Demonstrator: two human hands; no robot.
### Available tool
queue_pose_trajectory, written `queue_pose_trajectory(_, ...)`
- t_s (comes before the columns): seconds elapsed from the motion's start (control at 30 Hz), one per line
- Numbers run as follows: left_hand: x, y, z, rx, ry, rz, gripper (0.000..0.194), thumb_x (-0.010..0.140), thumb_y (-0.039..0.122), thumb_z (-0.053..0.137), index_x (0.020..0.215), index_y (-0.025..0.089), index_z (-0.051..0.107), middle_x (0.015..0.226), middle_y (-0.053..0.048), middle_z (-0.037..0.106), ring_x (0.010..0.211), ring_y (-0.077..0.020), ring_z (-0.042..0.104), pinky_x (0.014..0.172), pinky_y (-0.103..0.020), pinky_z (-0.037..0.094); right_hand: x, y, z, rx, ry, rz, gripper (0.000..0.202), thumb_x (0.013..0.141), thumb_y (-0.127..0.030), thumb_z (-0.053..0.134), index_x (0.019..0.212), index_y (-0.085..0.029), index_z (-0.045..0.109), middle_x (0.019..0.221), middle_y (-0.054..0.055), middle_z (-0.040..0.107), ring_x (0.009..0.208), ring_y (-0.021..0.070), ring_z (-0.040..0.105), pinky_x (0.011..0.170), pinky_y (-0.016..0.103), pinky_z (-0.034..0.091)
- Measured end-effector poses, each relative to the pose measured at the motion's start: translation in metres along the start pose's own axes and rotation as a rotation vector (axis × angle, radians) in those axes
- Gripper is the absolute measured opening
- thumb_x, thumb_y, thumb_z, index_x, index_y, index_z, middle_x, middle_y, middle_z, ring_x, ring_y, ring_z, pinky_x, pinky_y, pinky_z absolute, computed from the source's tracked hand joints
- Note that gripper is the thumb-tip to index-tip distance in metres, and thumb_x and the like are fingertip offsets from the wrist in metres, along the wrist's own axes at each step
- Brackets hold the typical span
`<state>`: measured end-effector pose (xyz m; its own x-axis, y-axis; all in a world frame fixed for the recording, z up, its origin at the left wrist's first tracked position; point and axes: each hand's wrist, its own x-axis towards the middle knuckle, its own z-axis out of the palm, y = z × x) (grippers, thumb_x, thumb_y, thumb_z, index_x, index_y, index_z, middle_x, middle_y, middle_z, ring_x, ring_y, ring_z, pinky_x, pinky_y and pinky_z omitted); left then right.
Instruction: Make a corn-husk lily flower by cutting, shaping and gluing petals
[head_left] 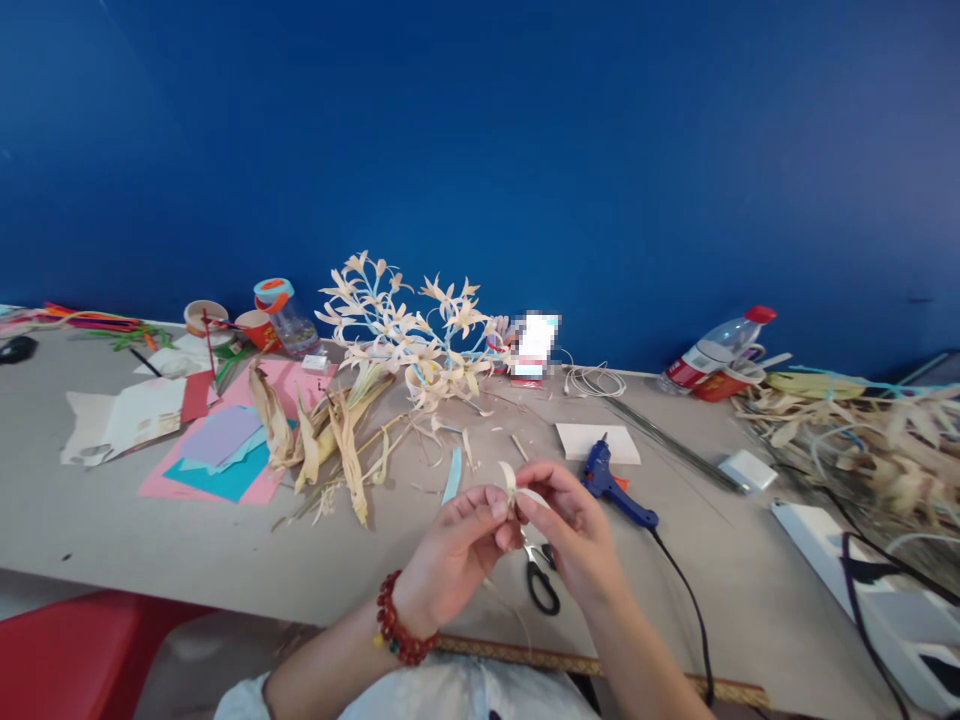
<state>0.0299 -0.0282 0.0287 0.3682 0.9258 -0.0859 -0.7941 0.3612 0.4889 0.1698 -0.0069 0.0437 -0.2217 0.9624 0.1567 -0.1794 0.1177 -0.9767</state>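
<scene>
Above the front of the table my two hands meet, both closed at a small pale flower of husk-like strips (508, 478). My left hand (471, 525) pinches its base between thumb and fingers. From the other side, the fingers of my right hand (568, 515) grip a pale petal. Part of the flower is hidden behind the fingertips. Black-handled scissors (541, 588) lie just below the hands, partly covered by them. A blue glue gun (615, 488) rests to the right, its nozzle by a white card (598, 443). A light blue strip (452, 475) lies beyond my left hand.
A spray of pale flowers (420, 335) stands at the back, near a phone (535, 345). Dried corn husks (330, 430) and coloured paper (217, 465) lie left. On the right are a leaning bottle (712, 350), a power strip (862, 590) and a black cord (686, 590).
</scene>
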Motion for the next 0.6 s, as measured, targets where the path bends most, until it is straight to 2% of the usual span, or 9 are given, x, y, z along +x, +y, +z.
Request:
queue_pose_trajectory(0.17, -0.0022, 0.0001, 0.0017, 0.038, -0.006, 0.007, 0.014, 0.087, 0.018, 0.065, 0.074, 0.012, 0.062, 0.060, 0.000, 0.056, 0.062, -0.0103, 0.049, 0.070, -0.025, 0.036, 0.0005, -0.0042, 0.0072, 0.115, -0.024, 0.048, 0.016, 0.082, -0.035, 0.073, 0.083, -0.021, 0.065, 0.071, 0.001, 0.065, 0.057, 0.0126, 0.061, 0.051, 0.022, 0.052)
queue_pose_trajectory(0.4, -0.0042, 0.0013, 0.0020, 0.034, -0.020, -0.004, 0.013, 0.087, 0.017, 0.065, 0.075, 0.013, 0.061, 0.061, 0.000, 0.055, 0.063, -0.0103, 0.048, 0.069, -0.025, 0.036, -0.0018, -0.0024, 0.0084, 0.144, -0.013, 0.048, 0.017, 0.081, -0.033, 0.075, 0.079, -0.020, 0.063, 0.068, 0.000, 0.062, 0.051, 0.0109, 0.059, 0.046, 0.020, 0.052)
queue_pose_trajectory(0.6, -0.0030, 0.0025, 0.0027, 0.031, -0.023, -0.027, 0.015, 0.088, 0.018, 0.062, 0.075, 0.011, 0.063, 0.061, 0.000, 0.053, 0.063, -0.0100, 0.047, 0.069, -0.024, 0.036, -0.0084, 0.0041, 0.0011, 0.125, -0.013, 0.069, 0.017, 0.083, -0.033, 0.072, 0.095, -0.022, 0.066, 0.076, 0.000, 0.059, 0.058, 0.0129, 0.062, 0.052, 0.024, 0.054)
